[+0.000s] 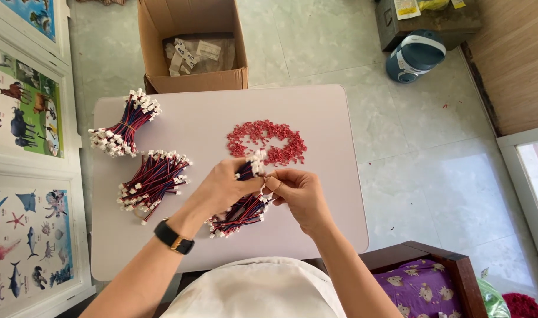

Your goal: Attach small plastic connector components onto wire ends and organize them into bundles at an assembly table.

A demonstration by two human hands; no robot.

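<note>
My left hand (222, 188) grips a bundle of red, blue and black wires with white connectors (242, 212) over the middle of a small white table (334, 118). Its upper connector ends stick up near my fingertips. My right hand (298, 194) pinches one of those white connector ends between thumb and fingers, touching the bundle. A pile of small red plastic pieces (266, 141) lies just beyond both hands. Two more wire bundles rest on the table's left side, one at the far left corner (125, 123) and one nearer (151, 179).
An open cardboard box (192, 47) with bagged parts stands on the floor behind the table. A blue round appliance (416, 56) sits at the back right. Animal posters (22, 106) line the left. A wooden seat with a purple cushion (425, 282) is at the lower right.
</note>
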